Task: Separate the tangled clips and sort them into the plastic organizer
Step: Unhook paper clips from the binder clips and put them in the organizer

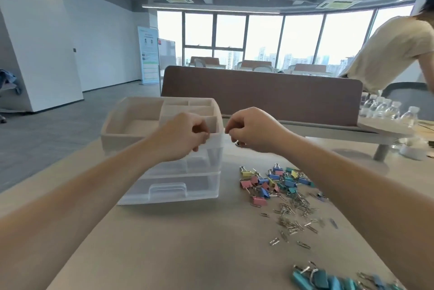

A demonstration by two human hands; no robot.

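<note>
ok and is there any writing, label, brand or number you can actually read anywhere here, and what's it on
No text here can be read.
Standing banner by the far wall: printed lines, too small and blurred.
Board beside it: a red patch at its top corner, unreadable.
Water bottles on the right: any labels too blurred.
Plastic organizer and clips: no markings visible.

On my table point(187, 242) the organizer point(176, 186) stands left of the binder clips point(270, 181); paper clips point(296, 217) lie nearer.
</note>
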